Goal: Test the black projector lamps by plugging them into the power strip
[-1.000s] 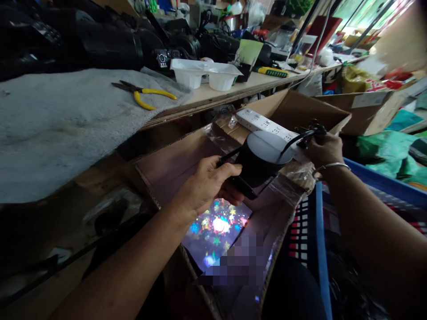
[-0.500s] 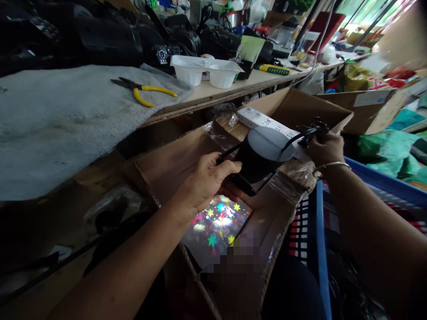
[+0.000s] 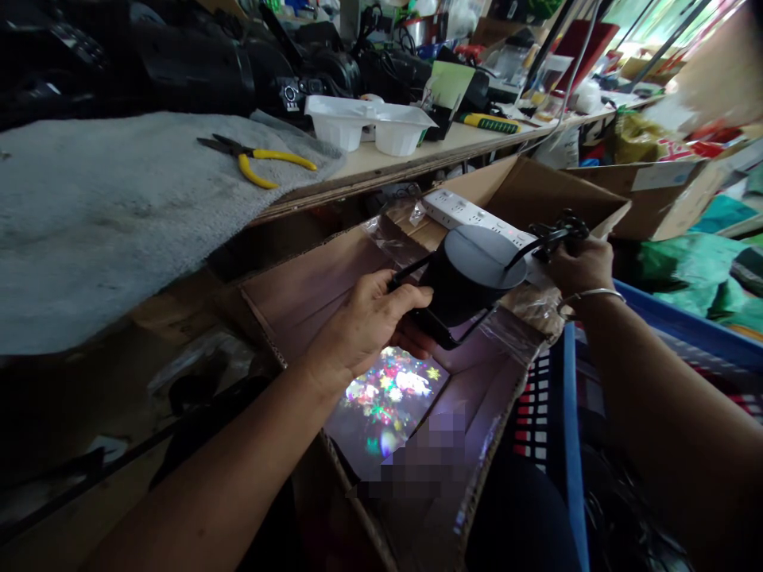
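Observation:
My left hand (image 3: pixel 387 318) is closed around the bracket and side of a black projector lamp (image 3: pixel 470 278), which has a round grey back and a black bracket. Tilted downward, the lamp throws coloured stars and snowflakes (image 3: pixel 393 389) onto the bottom of an open cardboard box (image 3: pixel 494 381). A black power cord (image 3: pixel 536 242) runs from the lamp's back to my right hand (image 3: pixel 581 270), whose fingers are closed on its bundled end beside a white power strip (image 3: pixel 470 210). My right hand partly hides the plug end, so whether it sits in a socket is unclear.
On the wooden bench (image 3: pixel 381 171) lie yellow-handled pliers (image 3: pixel 262 163) on a grey cloth (image 3: pixel 119 214), a white plastic tray (image 3: pixel 369 123) and a yellow-green tool (image 3: pixel 489 123). A blue basket (image 3: pixel 573 445) stands right of the box, with another cardboard box (image 3: pixel 661 195) behind.
The projected pattern has shifted and looks brighter, with the snowflakes in different places. Both hands, the lamp and the cord stay nearly where they were.

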Available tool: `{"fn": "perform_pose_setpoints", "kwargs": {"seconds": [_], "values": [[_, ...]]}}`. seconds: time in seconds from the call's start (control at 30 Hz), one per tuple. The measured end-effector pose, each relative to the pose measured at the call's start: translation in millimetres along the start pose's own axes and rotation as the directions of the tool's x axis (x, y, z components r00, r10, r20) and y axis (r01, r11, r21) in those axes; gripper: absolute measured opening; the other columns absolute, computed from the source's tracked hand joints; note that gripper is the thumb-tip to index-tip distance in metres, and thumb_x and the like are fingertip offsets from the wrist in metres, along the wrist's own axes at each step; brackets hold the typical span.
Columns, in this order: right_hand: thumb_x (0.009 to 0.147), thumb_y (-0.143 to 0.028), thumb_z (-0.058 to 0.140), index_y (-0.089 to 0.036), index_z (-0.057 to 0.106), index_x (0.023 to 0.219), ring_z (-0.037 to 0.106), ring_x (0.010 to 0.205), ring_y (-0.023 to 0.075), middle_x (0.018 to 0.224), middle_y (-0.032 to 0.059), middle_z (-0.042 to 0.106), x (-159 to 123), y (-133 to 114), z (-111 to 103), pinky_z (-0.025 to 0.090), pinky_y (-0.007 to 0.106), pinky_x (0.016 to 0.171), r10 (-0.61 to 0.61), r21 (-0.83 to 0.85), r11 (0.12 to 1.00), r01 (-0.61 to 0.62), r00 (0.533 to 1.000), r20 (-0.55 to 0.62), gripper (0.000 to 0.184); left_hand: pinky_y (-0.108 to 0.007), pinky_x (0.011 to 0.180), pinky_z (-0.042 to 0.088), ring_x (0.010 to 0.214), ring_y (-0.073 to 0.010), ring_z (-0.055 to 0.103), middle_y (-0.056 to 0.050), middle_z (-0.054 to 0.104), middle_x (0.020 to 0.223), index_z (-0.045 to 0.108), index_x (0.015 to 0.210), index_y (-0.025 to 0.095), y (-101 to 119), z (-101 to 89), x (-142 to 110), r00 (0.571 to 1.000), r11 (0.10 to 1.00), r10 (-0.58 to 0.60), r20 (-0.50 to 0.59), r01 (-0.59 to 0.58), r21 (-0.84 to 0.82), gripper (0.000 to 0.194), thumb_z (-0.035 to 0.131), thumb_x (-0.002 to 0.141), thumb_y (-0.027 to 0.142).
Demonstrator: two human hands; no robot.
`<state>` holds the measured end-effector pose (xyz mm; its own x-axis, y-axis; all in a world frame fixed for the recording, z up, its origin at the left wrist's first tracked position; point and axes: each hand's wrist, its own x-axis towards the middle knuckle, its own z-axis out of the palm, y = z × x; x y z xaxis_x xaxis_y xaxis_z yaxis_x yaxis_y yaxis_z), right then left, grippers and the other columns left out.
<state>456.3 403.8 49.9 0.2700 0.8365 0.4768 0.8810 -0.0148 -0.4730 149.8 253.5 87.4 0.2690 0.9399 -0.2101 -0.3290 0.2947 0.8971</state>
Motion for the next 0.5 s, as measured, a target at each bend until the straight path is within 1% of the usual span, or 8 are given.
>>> {"fn": "perform_pose_setpoints", "kwargs": {"seconds": [0.1,0.2,0.3,0.5], "values": [[0.072,-0.019,0.056,-0.009,0.068,0.082,0.042,0.054,0.0096,0.061,0.0018,0.054,0.4,1.4,1.3,0.032,0.022,0.053,0.065,0.03,0.998,-0.064,0.998,-0.027,0.019,-0.022,0.037,0.047,0.039,-0.0135,0.057,-0.001,0.06,0.053,0.051,0.078,0.013,-0.2,-0.8,0.6,1.0,1.0,0.002,0.013,-0.002,-0.003,0.007,0.054,0.074,0.018],[0.072,-0.021,0.057,-0.01,0.069,0.083,0.042,0.053,0.01,0.059,0.0009,0.053,0.0,-0.4,1.0,0.035,0.023,0.056,0.068,0.044,0.997,-0.066,0.997,-0.035,0.019,-0.023,0.037,0.047,0.04,-0.0142,0.057,-0.001,0.061,0.052,0.051,0.078,0.014,-1.1,-1.4,0.9,1.0,1.0,0.007,0.023,-0.007,-0.008,0.006,0.053,0.075,0.018],[0.072,-0.019,0.056,-0.01,0.068,0.079,0.041,0.052,0.0099,0.056,-0.0003,0.05,-1.3,-5.6,-1.0,0.037,0.024,0.059,0.064,0.036,0.997,-0.063,0.997,-0.042,0.017,-0.022,0.037,0.047,0.039,-0.0142,0.057,-0.002,0.061,0.051,0.05,0.078,0.014,-1.5,-1.4,0.3,1.0,1.0,0.006,0.028,-0.006,-0.005,0.006,0.053,0.075,0.018],[0.069,-0.017,0.055,-0.012,0.062,0.07,0.041,0.052,0.0101,0.053,-0.0022,0.045,-2.8,-10.0,-3.8,0.03,0.023,0.052,0.096,-0.01,0.995,-0.096,0.995,-0.033,0.009,-0.021,0.036,0.047,0.039,-0.0136,0.057,-0.002,0.061,0.052,0.051,0.079,0.014,-0.9,-0.7,-0.5,0.999,1.0,-0.008,0.043,0.008,-0.007,0.007,0.053,0.074,0.017]]}}
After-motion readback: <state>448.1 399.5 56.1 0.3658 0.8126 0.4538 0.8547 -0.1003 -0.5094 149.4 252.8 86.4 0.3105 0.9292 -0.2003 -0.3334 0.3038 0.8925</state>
